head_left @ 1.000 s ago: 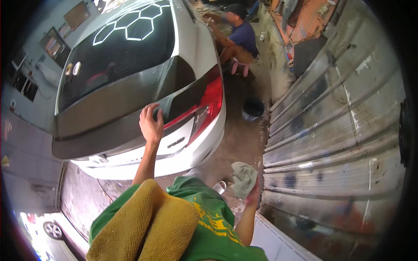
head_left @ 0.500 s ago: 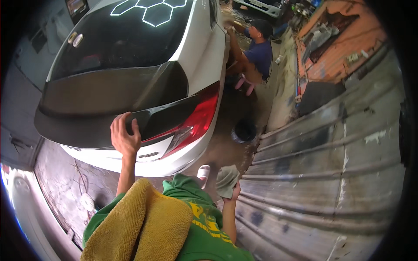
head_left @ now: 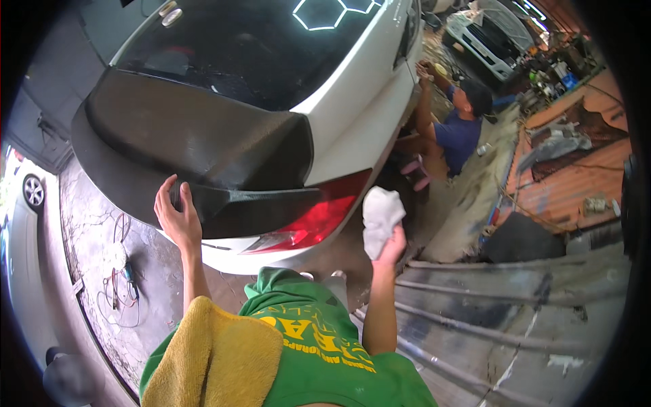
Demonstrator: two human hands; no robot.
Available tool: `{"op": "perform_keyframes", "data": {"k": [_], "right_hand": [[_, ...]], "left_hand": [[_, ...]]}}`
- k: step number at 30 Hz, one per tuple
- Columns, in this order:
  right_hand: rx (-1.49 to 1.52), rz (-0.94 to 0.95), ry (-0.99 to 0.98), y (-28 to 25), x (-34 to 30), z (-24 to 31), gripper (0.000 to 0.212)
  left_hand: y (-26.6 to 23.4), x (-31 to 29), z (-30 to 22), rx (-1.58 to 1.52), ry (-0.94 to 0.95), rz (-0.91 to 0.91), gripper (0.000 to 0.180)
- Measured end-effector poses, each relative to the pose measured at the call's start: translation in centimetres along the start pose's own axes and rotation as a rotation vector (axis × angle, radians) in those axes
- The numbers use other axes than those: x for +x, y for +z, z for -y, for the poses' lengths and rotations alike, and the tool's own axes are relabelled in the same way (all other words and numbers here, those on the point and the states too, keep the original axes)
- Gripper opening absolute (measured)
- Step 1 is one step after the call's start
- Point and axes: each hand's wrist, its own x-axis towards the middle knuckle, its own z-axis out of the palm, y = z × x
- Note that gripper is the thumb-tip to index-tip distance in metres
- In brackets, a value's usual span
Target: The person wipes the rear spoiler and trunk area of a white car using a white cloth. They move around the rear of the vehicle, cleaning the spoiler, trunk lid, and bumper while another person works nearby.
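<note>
My left hand (head_left: 179, 216) is raised at the rear edge of a dark, carbon-textured trunk lid (head_left: 196, 139). Its fingers curve with the thumb apart; whether the fingertips touch the lid I cannot tell. In my right hand (head_left: 389, 248) is a folded whitish cloth (head_left: 382, 216), held up near the car's rear corner. The red tail light (head_left: 325, 216) lies between my two hands, on the white car (head_left: 349, 112). A yellow towel (head_left: 224, 359) hangs over my left shoulder, on my green shirt (head_left: 332, 353).
Beyond the car's right side a person in a dark cap and blue shirt (head_left: 458, 139) sits low, hands at the car body. A corded power tool (head_left: 130, 279) lies on the floor at left. Corrugated metal sheeting (head_left: 475, 332) borders my right side. Another car (head_left: 485, 44) stands farther back.
My right hand has risen with the cloth from beside my body to the car's rear corner. The view has swung left and nearer the trunk; my left hand stays by its edge.
</note>
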Motion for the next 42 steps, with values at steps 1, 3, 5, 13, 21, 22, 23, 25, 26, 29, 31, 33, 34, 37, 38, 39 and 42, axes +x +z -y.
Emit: {"op": "perform_keyframes", "data": {"k": [1, 3, 5, 13, 21, 22, 23, 25, 26, 29, 31, 33, 34, 37, 38, 39, 42], "right_hand": [[-0.178, 0.160, -0.030, 2.3, 1.5, -0.9, 0.053], [-0.469, 0.446, -0.057, 6.9, 3.6, -3.3, 0.052], [-0.962, 0.701, -0.243, 11.2, 3.9, -5.6, 0.052], [-1.373, 1.226, -0.808, 14.6, 17.8, -2.8, 0.061], [-1.314, 0.814, -1.178, 20.5, 43.6, 1.7, 0.047], [-1.283, 0.788, -1.195, 20.6, 43.8, 1.5, 0.047], [-1.255, 0.705, -1.196, 20.9, 41.3, 0.5, 0.044], [-1.025, 0.856, -1.222, 20.9, 35.5, -1.3, 0.030], [-1.097, 0.903, -1.158, 21.2, 30.9, -2.0, 0.024], [-0.981, 1.130, -0.916, 22.3, 22.3, -5.2, 0.022], [-0.972, 1.093, -0.958, 23.0, 21.1, -5.6, 0.022], [-0.847, 1.222, -0.974, 22.7, 23.2, -5.0, 0.021], [-0.715, 1.321, -1.050, 22.3, 26.1, -4.2, 0.020], [-0.807, 1.119, -1.263, 20.2, 36.7, -0.3, 0.015], [-0.892, 0.943, -1.154, 19.3, 40.2, 1.1, 0.017], [-0.894, 0.801, -1.071, 18.2, 43.7, 1.3, 0.023], [-1.002, 0.583, -1.233, 18.9, 44.6, 1.7, 0.030]], "left_hand": [[0.0, 0.1, -0.2, 0.013, -0.020, -0.015, 0.031], [0.0, -0.1, -0.6, 0.030, -0.064, -0.024, 0.029], [0.2, -0.2, -1.0, 0.069, -0.086, -0.047, 0.028], [0.7, -0.8, -0.3, 0.190, -0.160, -0.169, 0.024], [0.6, -0.5, -0.7, 0.315, -0.247, -0.147, 0.027], [0.4, -0.7, -0.9, 0.393, -0.239, -0.144, 0.029], [0.6, -0.6, -1.2, 0.469, -0.229, -0.140, 0.031], [1.1, -0.2, -1.4, 0.550, -0.261, -0.088, 0.038], [0.9, -0.1, -1.1, 0.599, -0.250, -0.097, 0.039], [1.0, -0.1, -0.1, 0.718, -0.227, -0.073, 0.045], [1.3, -0.2, -0.4, 0.764, -0.280, -0.108, 0.046], [0.7, -0.6, 0.0, 0.793, -0.310, -0.136, 0.046], [0.4, -1.2, 1.2, 0.783, -0.323, -0.142, 0.046], [0.3, -1.9, 1.8, 0.773, -0.349, -0.209, 0.045], [0.6, -1.9, 1.9, 0.763, -0.361, -0.241, 0.045], [0.8, -1.7, 1.9, 0.754, -0.385, -0.267, 0.047], [1.6, -0.9, 0.4, 0.871, -0.458, -0.232, 0.053]]}}
